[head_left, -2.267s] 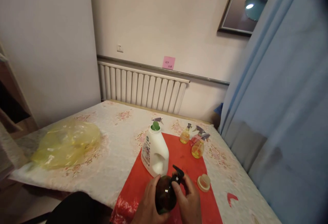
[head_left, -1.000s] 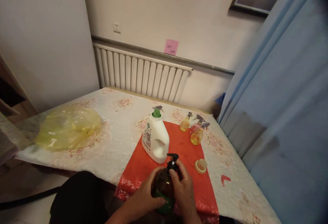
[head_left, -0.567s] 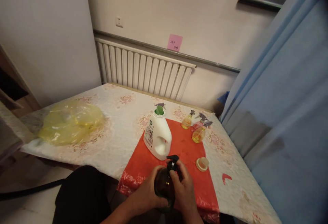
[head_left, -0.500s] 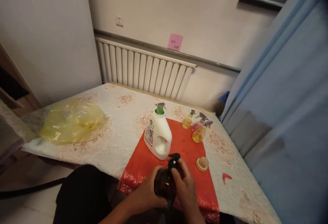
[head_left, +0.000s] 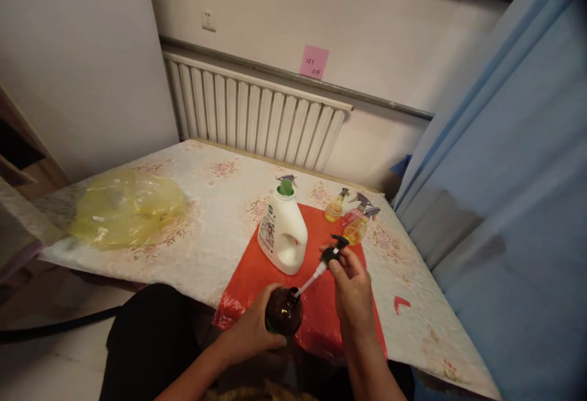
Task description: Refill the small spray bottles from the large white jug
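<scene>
My left hand (head_left: 257,321) wraps round a dark brown bottle (head_left: 283,315), tilted with its open neck toward the upper right. In my right hand (head_left: 352,279) is a black pump head (head_left: 334,250), pinched between thumb and fingers. Its pale dip tube (head_left: 312,280) slants down to the bottle's mouth; the tip is at or just inside the neck. Beyond the hands, a white jug (head_left: 285,233) with a side handle and a green spout (head_left: 287,188) stands upright on a red plastic sheet (head_left: 243,285).
Several spray bottles, one a yellow spray bottle (head_left: 355,231), stand at the sheet's far right corner. A red scrap (head_left: 402,304) lies on the floral tablecloth (head_left: 220,205). A yellow plastic bag (head_left: 128,208) lies at left. A blue curtain (head_left: 504,205) hangs at right; a radiator (head_left: 257,110) stands behind.
My right hand has lifted the pump head up and to the right, drawing most of its tube out of the bottle. The bottle now tilts, its neck open.
</scene>
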`<state>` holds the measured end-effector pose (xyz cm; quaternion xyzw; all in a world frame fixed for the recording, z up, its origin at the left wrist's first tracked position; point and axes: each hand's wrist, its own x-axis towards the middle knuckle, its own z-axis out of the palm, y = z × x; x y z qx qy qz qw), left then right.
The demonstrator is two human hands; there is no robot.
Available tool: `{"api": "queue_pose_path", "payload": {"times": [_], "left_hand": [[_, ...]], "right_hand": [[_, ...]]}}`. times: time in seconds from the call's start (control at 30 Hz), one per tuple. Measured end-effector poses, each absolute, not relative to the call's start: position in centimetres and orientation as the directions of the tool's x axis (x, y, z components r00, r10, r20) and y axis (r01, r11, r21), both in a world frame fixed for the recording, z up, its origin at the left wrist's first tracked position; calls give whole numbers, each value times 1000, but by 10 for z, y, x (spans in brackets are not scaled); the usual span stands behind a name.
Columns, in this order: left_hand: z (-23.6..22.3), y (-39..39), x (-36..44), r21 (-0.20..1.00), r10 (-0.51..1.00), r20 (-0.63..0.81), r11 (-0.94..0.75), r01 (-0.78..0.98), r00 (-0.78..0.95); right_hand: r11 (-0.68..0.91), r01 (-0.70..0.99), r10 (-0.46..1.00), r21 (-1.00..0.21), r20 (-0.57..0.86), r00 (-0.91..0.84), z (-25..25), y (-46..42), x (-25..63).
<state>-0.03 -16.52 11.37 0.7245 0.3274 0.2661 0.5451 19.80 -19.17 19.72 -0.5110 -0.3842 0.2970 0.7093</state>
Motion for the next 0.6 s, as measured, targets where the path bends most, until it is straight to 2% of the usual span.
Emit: {"api": "queue_pose_path", "payload": {"times": [0.13, 0.2, 0.43, 0.6], "left_hand": [[113, -160, -8, 954, 800, 9, -186, 234, 599], [114, -155, -11, 952, 814, 6, -183, 246, 581], [111, -130, -19, 944, 855, 4, -174, 279, 519], [113, -106, -26, 970, 820, 18, -153, 189, 572]], "right_hand": [[394, -67, 749, -916, 278, 601, 202, -180, 217], [384, -22, 727, -923, 288, 623, 200, -172, 229], [136, 230, 718, -964, 256, 648, 156, -135, 266], [-42, 433, 747, -900, 259, 612, 120, -106, 271]]}}
